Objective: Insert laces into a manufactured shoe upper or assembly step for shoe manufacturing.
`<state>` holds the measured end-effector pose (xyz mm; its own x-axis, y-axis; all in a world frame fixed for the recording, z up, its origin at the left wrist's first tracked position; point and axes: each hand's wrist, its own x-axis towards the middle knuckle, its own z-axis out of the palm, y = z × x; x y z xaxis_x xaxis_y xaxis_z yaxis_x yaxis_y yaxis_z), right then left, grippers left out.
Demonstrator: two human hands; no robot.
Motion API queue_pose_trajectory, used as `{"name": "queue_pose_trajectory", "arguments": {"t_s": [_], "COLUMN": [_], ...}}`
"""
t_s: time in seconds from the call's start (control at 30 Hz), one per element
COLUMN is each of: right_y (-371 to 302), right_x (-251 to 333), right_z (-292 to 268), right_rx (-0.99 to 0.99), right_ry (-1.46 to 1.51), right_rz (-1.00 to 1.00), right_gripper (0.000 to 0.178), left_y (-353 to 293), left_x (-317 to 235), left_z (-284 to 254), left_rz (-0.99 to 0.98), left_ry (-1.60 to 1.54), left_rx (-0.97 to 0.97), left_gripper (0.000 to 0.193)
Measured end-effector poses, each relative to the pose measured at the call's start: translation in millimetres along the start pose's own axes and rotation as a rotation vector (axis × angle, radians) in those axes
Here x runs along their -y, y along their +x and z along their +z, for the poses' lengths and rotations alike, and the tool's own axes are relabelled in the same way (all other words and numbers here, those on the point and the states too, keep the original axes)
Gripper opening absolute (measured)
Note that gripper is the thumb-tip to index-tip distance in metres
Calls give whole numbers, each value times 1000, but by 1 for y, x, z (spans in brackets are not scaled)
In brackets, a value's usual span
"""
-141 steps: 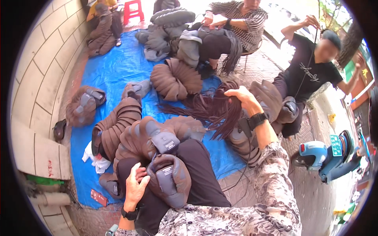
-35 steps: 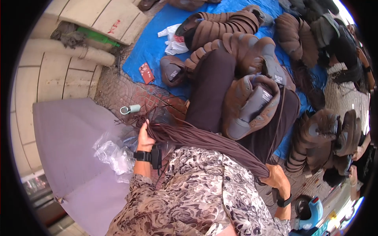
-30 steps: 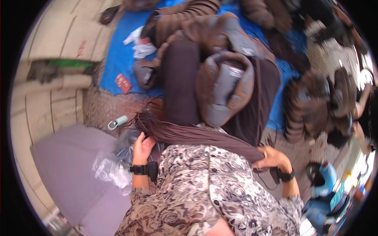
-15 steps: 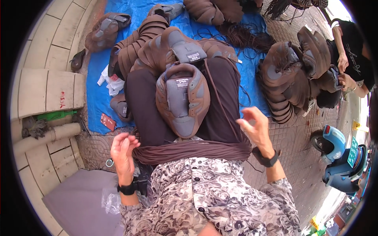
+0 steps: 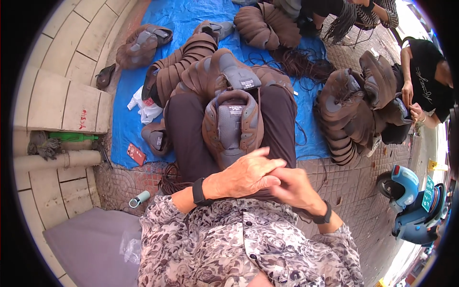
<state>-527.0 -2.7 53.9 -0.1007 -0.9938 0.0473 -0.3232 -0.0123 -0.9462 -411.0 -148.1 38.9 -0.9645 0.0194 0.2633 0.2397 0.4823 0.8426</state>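
Above my lap my two hands have come together, touching. My left hand (image 5: 241, 173) reaches across from the left, thumb and fingers closing near the right fingertips; whatever lies between them, if anything, is hidden. My right hand (image 5: 297, 187) is blurred, its fingers partly covered by the left. Just beyond, a brown and grey shoe upper (image 5: 233, 125) without laces rests between my thighs, its toe toward me and partly behind my left hand. A long row of nested brown shoe uppers (image 5: 203, 74) lies past my knees. Dark brown laces (image 5: 173, 178) show beside my left thigh.
A blue tarp (image 5: 128, 103) covers the ground ahead. On the right, a co-worker (image 5: 430, 71) handles an upper beside stacked uppers (image 5: 342, 105). Loose laces (image 5: 303, 64) lie farther off. A red phone (image 5: 136, 154) and a pale green bottle (image 5: 139, 199) sit left; a blue scooter (image 5: 417, 205) stands right.
My hands were apart on either side of my lap; they have moved inward and now meet. The lace bundle across my lap is mostly covered by my hands and forearms.
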Motion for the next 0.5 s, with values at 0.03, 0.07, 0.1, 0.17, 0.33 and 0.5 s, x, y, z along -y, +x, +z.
{"name": "queue_pose_trajectory", "arguments": {"t_s": [0.03, 0.07, 0.1, 0.17, 0.33, 0.5], "right_y": [-6, -14, -20, -36, -77, -120], "right_x": [1, 1, 1, -15, -95, -180], "right_z": [-12, -21, -33, -60, -122, -155], "right_rx": [-51, -113, -188, -395, -825, -1115], "right_ry": [21, 40, 123, 205, 347, 321], "right_rz": [79, 165, 228, 314, 319, 374], "right_gripper": [9, 9, 8, 6, 6, 8], "left_y": [-6, -9, -12, -26, -50, -65], "left_x": [-4, -11, -12, -15, -32, -46], "left_z": [1, -2, 0, -3, -29, -44], "left_rz": [-152, -298, -239, -206, -231, -205], "left_ry": [-108, -221, -199, -121, -26, -132], "left_rx": [33, 75, 3, -11, -10, 43], "left_gripper": [36, 31, 20, 18, 15, 12]}}
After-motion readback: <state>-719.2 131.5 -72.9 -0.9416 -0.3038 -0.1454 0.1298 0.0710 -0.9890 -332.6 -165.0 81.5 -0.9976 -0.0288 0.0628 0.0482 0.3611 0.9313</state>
